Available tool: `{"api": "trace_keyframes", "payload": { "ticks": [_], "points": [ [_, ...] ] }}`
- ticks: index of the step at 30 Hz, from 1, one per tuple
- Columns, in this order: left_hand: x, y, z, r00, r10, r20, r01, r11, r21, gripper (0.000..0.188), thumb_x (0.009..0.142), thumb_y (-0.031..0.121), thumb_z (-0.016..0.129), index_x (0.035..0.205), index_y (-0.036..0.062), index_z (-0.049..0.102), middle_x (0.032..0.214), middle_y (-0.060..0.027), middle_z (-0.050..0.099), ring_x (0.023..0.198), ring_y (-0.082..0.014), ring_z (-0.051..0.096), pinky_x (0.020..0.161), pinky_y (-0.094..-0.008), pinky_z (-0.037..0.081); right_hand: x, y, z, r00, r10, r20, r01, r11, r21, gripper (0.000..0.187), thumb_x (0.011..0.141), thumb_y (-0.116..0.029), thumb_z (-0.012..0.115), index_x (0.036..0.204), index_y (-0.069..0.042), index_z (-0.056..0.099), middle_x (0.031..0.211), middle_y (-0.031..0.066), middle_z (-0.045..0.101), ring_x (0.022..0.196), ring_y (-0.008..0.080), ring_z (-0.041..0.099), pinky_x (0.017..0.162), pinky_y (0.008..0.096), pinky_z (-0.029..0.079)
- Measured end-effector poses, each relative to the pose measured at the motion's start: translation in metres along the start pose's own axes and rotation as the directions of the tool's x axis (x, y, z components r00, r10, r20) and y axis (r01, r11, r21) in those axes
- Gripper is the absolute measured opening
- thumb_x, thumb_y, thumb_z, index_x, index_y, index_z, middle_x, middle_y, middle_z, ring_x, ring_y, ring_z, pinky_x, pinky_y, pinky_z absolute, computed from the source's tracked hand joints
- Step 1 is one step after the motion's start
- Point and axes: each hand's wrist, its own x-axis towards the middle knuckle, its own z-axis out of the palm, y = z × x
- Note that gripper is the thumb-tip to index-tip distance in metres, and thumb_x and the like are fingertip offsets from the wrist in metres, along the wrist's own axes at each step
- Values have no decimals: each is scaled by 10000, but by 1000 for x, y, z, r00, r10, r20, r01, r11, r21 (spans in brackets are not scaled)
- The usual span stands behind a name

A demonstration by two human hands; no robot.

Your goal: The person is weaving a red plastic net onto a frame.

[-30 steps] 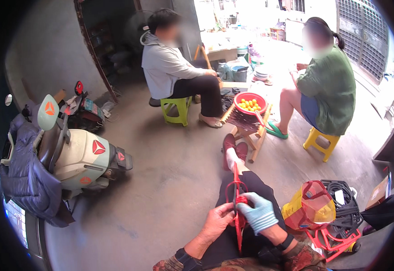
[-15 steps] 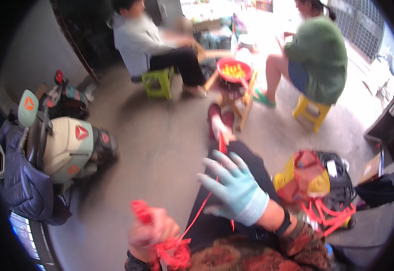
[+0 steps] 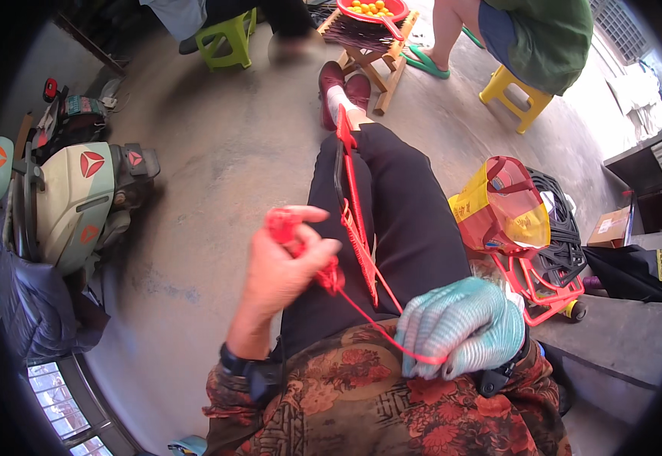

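My bare left hand [image 3: 270,277] is closed around a crumpled bundle of red cord [image 3: 329,275], its index finger sticking out. From that bundle a thin red strand [image 3: 365,313] runs across to my right hand [image 3: 464,323], which wears a light-blue glove. The gloved fingers are curled over the strand, close to my waist. Along my black-trousered legs lies a long, narrow red piece [image 3: 350,182] with a dark edge. Red cord is wound in close turns [image 3: 360,254] along its near part. Another strand leads from there toward the gloved hand.
A red-and-yellow bag [image 3: 507,213], a red tubular frame [image 3: 547,300] and black coiled material [image 3: 562,228] are at my right. Ahead, a red basin [image 3: 384,9] of orange fruit rests on a wooden folding stool [image 3: 361,57]. Two seated people flank it. A scooter [image 3: 80,205] stands left.
My right hand has gone from spread fingers over my legs to curled on the strand near my waist. My left hand has risen with the bundle. The view has tilted down.
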Motion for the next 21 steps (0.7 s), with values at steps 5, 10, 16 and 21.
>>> {"api": "trace_keyframes", "payload": {
  "ticks": [5, 10, 16, 21],
  "points": [
    [14, -15, 31, 980, 139, -145, -93, 954, 286, 246, 783, 22, 791, 913, 39, 583, 617, 83, 460, 588, -14, 447, 546, -206, 381, -13, -12, 7, 987, 85, 135, -67, 989, -131, 78, 884, -64, 736, 924, -9, 700, 838, 107, 689, 754, 299, 658, 678, 365, 501],
    [14, -21, 7, 998, 29, 49, -28, 1000, -14, 314, 787, -4, 759, 1046, 32, 585, 728, 65, 534, 675, -24, 507, 651, -201, 435, -12, -21, -19, 986, 3, -166, 34, 975, 218, 135, 869, -105, 728, 904, 9, 663, 787, 84, 642, 702, 206, 621, 637, 336, 482],
    [22, 1, -25, 968, 176, -177, -217, 944, -250, 279, 882, -16, 658, 1155, 2, 602, 1074, -106, 664, 907, -189, 681, 898, -343, 556, 37, 0, -91, 670, -426, -608, -321, 572, -755, 283, 936, -206, 636, 1155, -27, 647, 951, 97, 669, 886, 217, 660, 809, 351, 533],
    [34, -18, -2, 970, 234, -61, -194, 906, 376, 198, 881, -13, 661, 1078, -13, 674, 881, -46, 696, 776, -112, 658, 699, -255, 528, 49, 67, -80, 890, -221, -398, -349, 231, -908, 242, 841, -229, 706, 1049, -104, 705, 1011, 125, 671, 937, 326, 657, 829, 400, 540]
  ]
}}
